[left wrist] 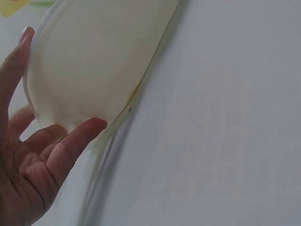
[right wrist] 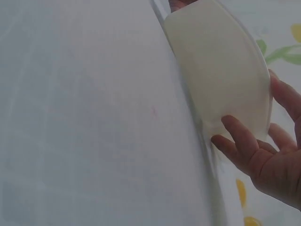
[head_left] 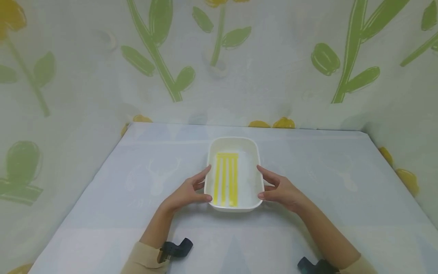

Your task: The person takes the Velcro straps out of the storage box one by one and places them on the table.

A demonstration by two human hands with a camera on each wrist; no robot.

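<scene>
A white, deep-sided tray [head_left: 248,175] with rounded corners is at the middle of the table in the head view. Yellow stripes [head_left: 224,179] run lengthwise over the left part of its floor, joined by a bar at the far end. My left hand [head_left: 188,192] grips the tray's left side, thumb at the near rim. On the right side my right hand [head_left: 282,190] holds it the same way. In the left wrist view, the left fingers [left wrist: 77,136] reach along the tray's outer wall [left wrist: 94,61]. The right wrist view has the right fingers [right wrist: 242,136] against the opposite wall [right wrist: 216,61].
A pale cloth with faint patterns covers the table [head_left: 328,182]. Behind and at both sides rise walls [head_left: 273,76] printed with green leaves and yellow flowers. A dark wrist strap [head_left: 176,249] sits on the left forearm, and another [head_left: 316,266] on the right.
</scene>
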